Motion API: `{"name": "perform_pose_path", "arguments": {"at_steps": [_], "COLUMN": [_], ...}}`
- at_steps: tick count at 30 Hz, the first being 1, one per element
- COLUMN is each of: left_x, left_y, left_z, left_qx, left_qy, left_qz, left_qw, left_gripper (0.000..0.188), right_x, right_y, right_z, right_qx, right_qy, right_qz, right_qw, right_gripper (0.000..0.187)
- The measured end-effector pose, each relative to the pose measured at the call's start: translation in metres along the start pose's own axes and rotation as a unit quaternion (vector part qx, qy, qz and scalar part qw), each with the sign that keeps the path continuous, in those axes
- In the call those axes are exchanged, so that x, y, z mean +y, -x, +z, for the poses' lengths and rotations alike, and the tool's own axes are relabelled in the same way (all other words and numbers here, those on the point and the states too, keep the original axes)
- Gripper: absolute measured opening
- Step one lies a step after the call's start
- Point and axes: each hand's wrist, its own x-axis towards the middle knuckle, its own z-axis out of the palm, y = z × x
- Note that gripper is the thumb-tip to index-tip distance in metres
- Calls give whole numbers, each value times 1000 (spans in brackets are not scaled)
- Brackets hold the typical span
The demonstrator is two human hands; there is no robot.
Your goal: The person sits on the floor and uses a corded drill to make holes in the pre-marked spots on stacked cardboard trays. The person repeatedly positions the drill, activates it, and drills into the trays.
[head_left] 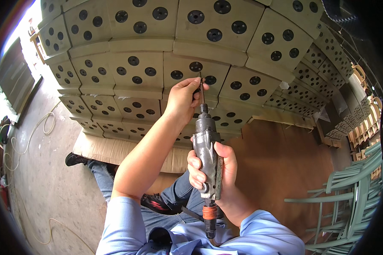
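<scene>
My right hand (215, 168) is wrapped round a grey and black air screwdriver (207, 157), which points away from me with its long bit toward the stacked panels. An orange hose coupling (209, 212) sits at its near end. At the tip of the bit, my left hand (186, 97) is closed in a pinch; what its fingers hold, perhaps only the bit, is too small to make out. Just beyond them is a tan panel (186, 59) with round black discs, one disc (195, 66) right above the fingertips and another (210, 80) to their right.
Rows of similar panels (142, 44) rise in front and run off to the right. Cardboard (102, 146) lies under the stack. Green metal frames (357, 191) stand at the lower right. A pale hose (51, 123) trails over the floor at left. My shoe (157, 204) is below.
</scene>
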Motion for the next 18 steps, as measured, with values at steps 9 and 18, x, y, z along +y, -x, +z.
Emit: {"name": "perform_pose_path", "arguments": {"at_steps": [9, 18], "left_x": [3, 5], "left_y": [-4, -4], "left_z": [-1, 2], "left_qx": [5, 20], "left_qy": [-4, -48], "left_qz": [11, 7], "left_qw": [1000, 999], "left_gripper": [15, 17], "right_x": [1, 4], "right_y": [-6, -11], "right_z": [4, 15], "right_qx": [5, 3], "right_qy": [9, -7], "right_qz": [-6, -20], "right_qw": [1000, 1000], "right_gripper": [54, 52]}}
